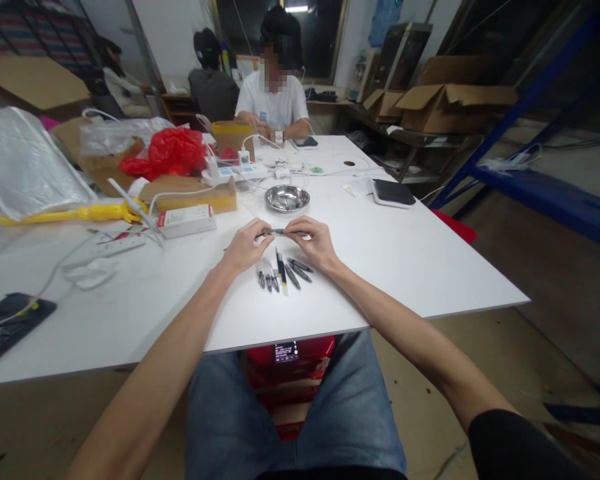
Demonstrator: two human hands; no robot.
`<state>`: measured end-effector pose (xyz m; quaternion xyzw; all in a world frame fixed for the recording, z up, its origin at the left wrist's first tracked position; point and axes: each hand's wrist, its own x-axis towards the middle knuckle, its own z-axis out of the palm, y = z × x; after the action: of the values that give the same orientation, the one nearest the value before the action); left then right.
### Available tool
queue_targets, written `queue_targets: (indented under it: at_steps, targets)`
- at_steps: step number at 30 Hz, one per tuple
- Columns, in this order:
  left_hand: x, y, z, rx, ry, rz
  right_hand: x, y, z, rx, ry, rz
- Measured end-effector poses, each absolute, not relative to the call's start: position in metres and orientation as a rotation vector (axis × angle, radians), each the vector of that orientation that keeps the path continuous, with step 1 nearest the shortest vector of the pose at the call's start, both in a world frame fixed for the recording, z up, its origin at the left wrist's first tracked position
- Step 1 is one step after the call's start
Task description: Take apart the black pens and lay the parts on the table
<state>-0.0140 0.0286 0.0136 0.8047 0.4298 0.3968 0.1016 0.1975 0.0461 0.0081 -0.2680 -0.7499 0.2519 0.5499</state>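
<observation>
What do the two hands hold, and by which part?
The left hand and right hand grip a slim pen-like piece, one near each end.

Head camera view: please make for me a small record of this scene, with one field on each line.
Left hand: holds one end of a slim pen-like piece
Right hand: holds its other end
Nearest group: dark barrels, short clear-and-dark parts, thin dark rods
Surface: white table
Beyond hands: shiny metal bowl, contents unclear
Far side: seated person in white shirt
</observation>
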Motion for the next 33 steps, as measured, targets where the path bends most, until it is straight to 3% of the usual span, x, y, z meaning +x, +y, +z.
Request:
queue_targets:
  at_steps: [9,15,19,26,33]
  targets:
    - [-0.008,0.023,0.011,2.476,1.329,0.91,0.189,0.038,0.007,-0.534,-2.135,0.262]
    - [0.005,0.017,0.012,2.431,1.146,1.078,0.183,0.034,0.004,-0.71,-2.148,0.263]
    - [0.016,0.011,0.013,2.503,1.083,1.182,0.18,0.026,0.006,-0.823,-2.043,0.354]
    - [0.027,0.001,0.027,2.604,1.077,1.126,0.18,0.025,0.009,-1.018,-1.604,0.863]
    - [-0.01,0.016,0.035,2.598,1.604,1.205,0.194,0.035,0.009,-1.131,-1.453,0.879]
